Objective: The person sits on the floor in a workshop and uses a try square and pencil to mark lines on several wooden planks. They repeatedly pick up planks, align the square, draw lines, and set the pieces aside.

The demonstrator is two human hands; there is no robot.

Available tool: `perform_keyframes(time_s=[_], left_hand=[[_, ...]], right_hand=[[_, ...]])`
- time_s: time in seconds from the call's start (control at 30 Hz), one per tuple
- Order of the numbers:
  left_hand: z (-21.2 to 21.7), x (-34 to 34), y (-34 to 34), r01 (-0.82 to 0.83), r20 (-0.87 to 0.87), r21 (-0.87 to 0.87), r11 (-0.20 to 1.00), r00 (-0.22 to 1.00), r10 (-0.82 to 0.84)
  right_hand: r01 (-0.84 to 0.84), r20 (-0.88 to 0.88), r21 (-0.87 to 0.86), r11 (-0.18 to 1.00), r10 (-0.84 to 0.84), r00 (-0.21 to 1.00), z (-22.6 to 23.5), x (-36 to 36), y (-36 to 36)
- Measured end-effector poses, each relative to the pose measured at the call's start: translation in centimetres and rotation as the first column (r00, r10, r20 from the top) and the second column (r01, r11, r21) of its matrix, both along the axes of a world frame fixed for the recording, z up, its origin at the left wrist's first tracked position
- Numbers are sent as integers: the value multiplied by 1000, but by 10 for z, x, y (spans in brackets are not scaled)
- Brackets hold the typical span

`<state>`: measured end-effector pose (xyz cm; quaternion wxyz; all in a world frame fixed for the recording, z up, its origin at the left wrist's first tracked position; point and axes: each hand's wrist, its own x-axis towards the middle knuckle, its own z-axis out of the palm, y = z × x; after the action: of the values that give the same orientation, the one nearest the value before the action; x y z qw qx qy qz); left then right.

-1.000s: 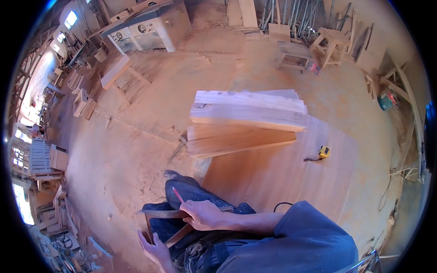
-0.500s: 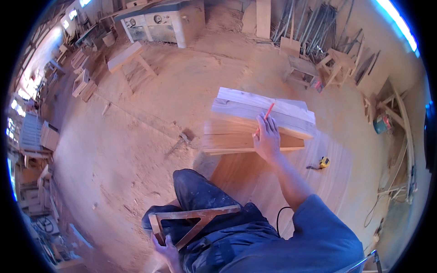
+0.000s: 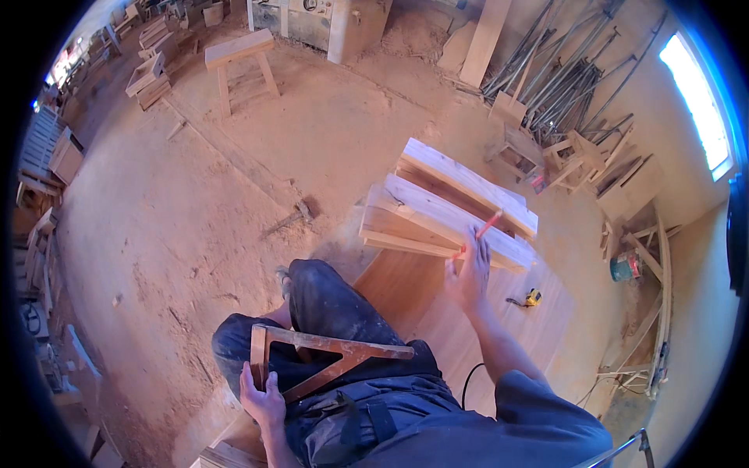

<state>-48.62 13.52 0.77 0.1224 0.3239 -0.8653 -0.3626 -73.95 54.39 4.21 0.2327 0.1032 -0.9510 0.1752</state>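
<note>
My left hand (image 3: 264, 399), low at the left, is closed round the short thick leg of a wooden carpenter's square (image 3: 328, 344) with a diagonal brace, which lies across my lap. My right hand (image 3: 470, 279) is at the near edge of a stack of boards, a red pencil (image 3: 489, 225) sticking up between its fingers. That hand rests against a pale plank (image 3: 441, 213) lying slanted on top. Beyond it, across a gap, lies a second plank (image 3: 473, 182). The lower boards (image 3: 390, 222) are partly covered.
The stack sits on a broad wooden panel (image 3: 413, 292), with a yellow tape measure (image 3: 533, 298) on it. A hammer (image 3: 300, 213) lies on the dusty floor. Farther off stand a small wooden trestle (image 3: 242, 48), leaning metal clamps (image 3: 573, 70) and a teal bucket (image 3: 626, 267).
The top plank has shifted toward me with my right hand, and a gap now shows between it and the far plank. My head view has turned. The left hand keeps the square.
</note>
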Motion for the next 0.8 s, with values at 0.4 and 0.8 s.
perform_keyframes(time_s=[0.4, 0.8], left_hand=[[6, -1, 9, -5, -15, 11, 1000, 1000, 5], [42, -10, 3, -67, -11, 226, 972, 997, 71]], right_hand=[[1, 364, 27, 1000, -11, 931, 43, -110, 6], [105, -115, -963, -250, 726, 678, 126, -76, -86]])
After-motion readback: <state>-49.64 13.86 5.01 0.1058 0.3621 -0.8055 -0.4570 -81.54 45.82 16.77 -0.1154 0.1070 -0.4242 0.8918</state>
